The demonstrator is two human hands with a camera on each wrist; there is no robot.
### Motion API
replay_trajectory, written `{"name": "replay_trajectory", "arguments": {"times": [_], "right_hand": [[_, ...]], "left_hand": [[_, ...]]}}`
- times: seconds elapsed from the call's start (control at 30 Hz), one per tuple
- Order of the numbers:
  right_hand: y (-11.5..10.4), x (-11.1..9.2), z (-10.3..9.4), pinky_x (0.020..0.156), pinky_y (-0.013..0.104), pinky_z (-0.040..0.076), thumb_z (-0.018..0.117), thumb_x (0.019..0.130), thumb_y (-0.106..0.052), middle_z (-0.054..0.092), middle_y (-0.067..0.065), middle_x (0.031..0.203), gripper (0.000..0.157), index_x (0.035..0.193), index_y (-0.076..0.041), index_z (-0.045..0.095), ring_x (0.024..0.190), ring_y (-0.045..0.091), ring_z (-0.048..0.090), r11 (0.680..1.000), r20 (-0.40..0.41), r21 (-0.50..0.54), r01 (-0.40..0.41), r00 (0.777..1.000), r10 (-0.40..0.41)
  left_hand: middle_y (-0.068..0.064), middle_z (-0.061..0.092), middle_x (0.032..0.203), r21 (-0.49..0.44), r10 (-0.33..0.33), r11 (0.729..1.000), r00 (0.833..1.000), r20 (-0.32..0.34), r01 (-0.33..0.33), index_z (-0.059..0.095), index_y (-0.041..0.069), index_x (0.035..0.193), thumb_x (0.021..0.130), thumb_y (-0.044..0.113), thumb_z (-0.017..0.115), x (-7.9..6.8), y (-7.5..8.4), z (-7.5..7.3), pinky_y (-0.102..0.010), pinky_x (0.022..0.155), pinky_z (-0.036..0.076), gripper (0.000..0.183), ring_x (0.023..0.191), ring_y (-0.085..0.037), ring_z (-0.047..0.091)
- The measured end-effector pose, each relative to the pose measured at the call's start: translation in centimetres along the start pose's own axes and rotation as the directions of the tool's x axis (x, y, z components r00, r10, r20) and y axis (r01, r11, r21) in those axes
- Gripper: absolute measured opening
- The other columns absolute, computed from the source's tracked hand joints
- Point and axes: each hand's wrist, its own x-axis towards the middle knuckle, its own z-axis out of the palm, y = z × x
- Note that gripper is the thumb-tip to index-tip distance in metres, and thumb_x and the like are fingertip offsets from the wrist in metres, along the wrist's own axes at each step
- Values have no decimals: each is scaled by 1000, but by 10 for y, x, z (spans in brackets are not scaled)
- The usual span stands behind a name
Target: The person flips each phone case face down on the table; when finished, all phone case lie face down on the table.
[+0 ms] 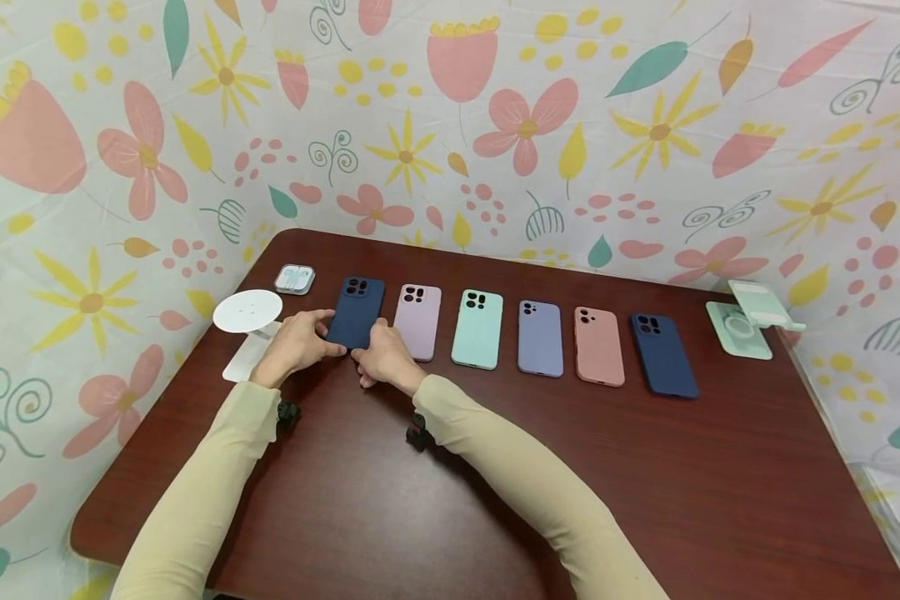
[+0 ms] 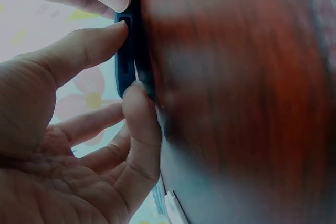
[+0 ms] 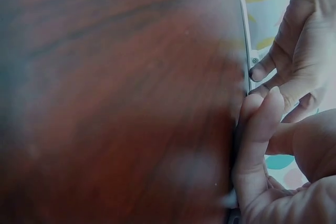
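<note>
A dark blue phone case (image 1: 356,307) lies at the left end of a row of cases, camera cut-outs at its far end. My left hand (image 1: 297,347) holds its near left corner, thumb along the bottom edge. The right hand (image 1: 387,355) grips the near right corner. Seen from the left wrist, the case (image 2: 125,59) is edge-on with a port slot, between the left hand's thumb (image 2: 97,45) and a curled finger (image 2: 142,124). In the right wrist view the right hand (image 3: 289,156) mostly hides the case. Beside it is a lilac case (image 1: 418,321).
Rightward stand mint (image 1: 477,329), periwinkle (image 1: 540,339), pink (image 1: 599,347) and another dark blue case (image 1: 663,356). A white round-topped stand (image 1: 247,312) and boxed earphones (image 1: 295,279) are at left. A pale green folding stand (image 1: 750,318) sits at the table's (image 1: 570,467) right edge.
</note>
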Motion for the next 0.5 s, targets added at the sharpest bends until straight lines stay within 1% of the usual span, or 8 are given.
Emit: {"name": "replay_trajectory", "arguments": {"times": [0.13,0.33,0.4,0.5], "right_hand": [[0,0,0,49,27,60,70,107,-12,66,5,61,76,164,11,25,39,11,62,1000,-2,-3,-11,1000,11],[2,5,-1,51,29,62,69,107,-12,71,8,65,81,168,8,19,43,15,67,999,12,-16,-28,1000,29],[4,7,-1,52,29,62,69,108,-14,72,8,67,85,171,6,15,45,16,70,999,19,-35,-28,999,29],[6,6,-3,53,29,62,68,108,-17,72,8,68,89,173,4,11,48,17,71,998,25,-58,-3,1000,4]], "left_hand": [[-28,69,133,-1,-7,1000,1000,18,7,49,0,161,94,21,83,2,0,0,-52,103,54,78,119,-41,66],[-28,69,133,26,-2,1000,1000,22,1,52,-2,159,95,21,83,2,0,1,-49,100,55,75,106,-36,73],[-28,68,135,30,-8,1000,1000,17,8,52,-2,159,95,21,82,1,2,1,-51,103,54,74,111,-37,72],[-28,68,138,39,-11,999,1000,-15,11,52,-2,159,99,24,79,-3,5,3,-55,109,52,71,124,-42,66]]}}
